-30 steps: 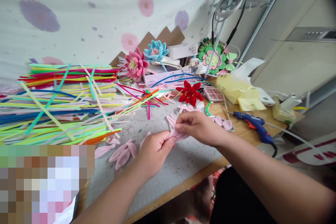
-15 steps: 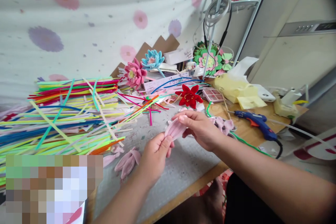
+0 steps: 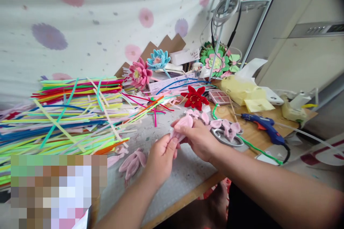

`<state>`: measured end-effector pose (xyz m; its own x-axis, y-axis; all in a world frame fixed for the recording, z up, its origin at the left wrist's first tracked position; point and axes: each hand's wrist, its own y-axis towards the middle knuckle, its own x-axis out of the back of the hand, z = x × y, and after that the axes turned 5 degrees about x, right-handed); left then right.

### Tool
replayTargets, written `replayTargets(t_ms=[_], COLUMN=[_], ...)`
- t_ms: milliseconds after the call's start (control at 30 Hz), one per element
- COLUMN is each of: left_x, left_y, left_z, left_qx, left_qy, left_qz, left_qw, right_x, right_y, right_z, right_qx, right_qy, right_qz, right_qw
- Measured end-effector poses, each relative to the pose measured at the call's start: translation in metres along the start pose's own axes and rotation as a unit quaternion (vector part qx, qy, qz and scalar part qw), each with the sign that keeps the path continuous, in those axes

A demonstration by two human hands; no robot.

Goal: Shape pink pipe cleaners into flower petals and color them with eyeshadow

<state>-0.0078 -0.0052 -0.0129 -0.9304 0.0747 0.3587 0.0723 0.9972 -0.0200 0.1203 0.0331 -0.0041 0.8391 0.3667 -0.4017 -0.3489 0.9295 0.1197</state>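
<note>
Between my hands is a pale pink petal point(image 3: 186, 121) of bent pipe cleaner, held above the grey mat point(image 3: 172, 193). My left hand point(image 3: 162, 154) pinches its lower end between thumb and fingers. Higher up, my right hand point(image 3: 197, 136) is closed round the petal, thumb on its near face; some of its fingers are hidden behind. A bundle of pink pipe-cleaner loops point(image 3: 133, 163) lies on the mat to the left of my left hand. Beyond my right hand lie small pink petals point(image 3: 226, 126), some over the grey handles of scissors point(image 3: 220, 137).
A heap of coloured pipe cleaners point(image 3: 67, 114) spreads across the left. Red point(image 3: 195, 97), pink point(image 3: 139, 74) and blue point(image 3: 158, 59) flowers are at the back. On the right lie a blue glue gun point(image 3: 264, 125) and a yellow tissue pack point(image 3: 239, 89). A metal stand point(image 3: 221, 25) rises behind.
My right hand has shifted down and closer to my left, its thumb now lying across the petal. The small pink petals and scissor handles show more. The view has moved slightly.
</note>
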Motion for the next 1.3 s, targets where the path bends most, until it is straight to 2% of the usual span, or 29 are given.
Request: replayTargets(t_ms=[100, 200, 300, 467, 600, 733, 800, 967, 1067, 1133, 1200, 1300], left_x=[-0.001, -0.002, -0.002, -0.001, 0.000, 0.000, -0.001, -0.001, 0.004, 0.008, 0.011, 0.015], left_y=[0.002, 0.004, 0.004, 0.003, 0.002, 0.004, 0.005, 0.007, 0.007, 0.009, 0.011, 0.013], left_z=[0.007, 0.013, 0.014, 0.005, 0.001, 0.005, 0.008, 0.011, 0.011, 0.011, 0.010, 0.006], left_qx=[0.001, -0.001, -0.004, 0.021, 0.057, 0.075, 0.087, 0.105, 0.093, 0.048, 0.007, -0.023], left_qy=[-0.087, -0.125, -0.144, -0.238, -0.319, -0.348, -0.355, -0.253, -0.115, -0.005, -0.029, -0.165], left_qz=[-0.067, -0.110, -0.094, -0.029, 0.071, 0.181, 0.206, 0.121, 0.028, -0.060, -0.068, -0.042], left_qw=[0.994, 0.986, 0.985, 0.971, 0.943, 0.917, 0.908, 0.954, 0.989, 0.997, 0.997, 0.985], right_x=[-0.006, -0.012, -0.015, -0.018, -0.020, -0.021, -0.021, -0.021, -0.020, -0.017, -0.013, -0.006], right_y=[-0.006, -0.011, -0.012, -0.011, -0.016, -0.023, -0.025, -0.022, -0.016, -0.011, -0.007, -0.004], right_z=[-0.012, -0.023, -0.027, -0.025, -0.023, -0.017, -0.014, -0.011, -0.010, -0.008, -0.005, 0.000], right_qx=[0.044, 0.105, 0.127, 0.103, 0.037, -0.023, -0.039, -0.017, 0.018, 0.032, 0.020, -0.011], right_qy=[0.010, -0.071, -0.116, -0.058, 0.027, 0.039, 0.040, 0.052, 0.035, 0.012, -0.014, -0.058], right_qz=[0.083, 0.071, 0.055, 0.065, 0.056, 0.021, 0.018, 0.029, -0.022, -0.071, -0.088, -0.044], right_qw=[0.996, 0.989, 0.984, 0.991, 0.997, 0.999, 0.998, 0.998, 0.999, 0.997, 0.996, 0.997])
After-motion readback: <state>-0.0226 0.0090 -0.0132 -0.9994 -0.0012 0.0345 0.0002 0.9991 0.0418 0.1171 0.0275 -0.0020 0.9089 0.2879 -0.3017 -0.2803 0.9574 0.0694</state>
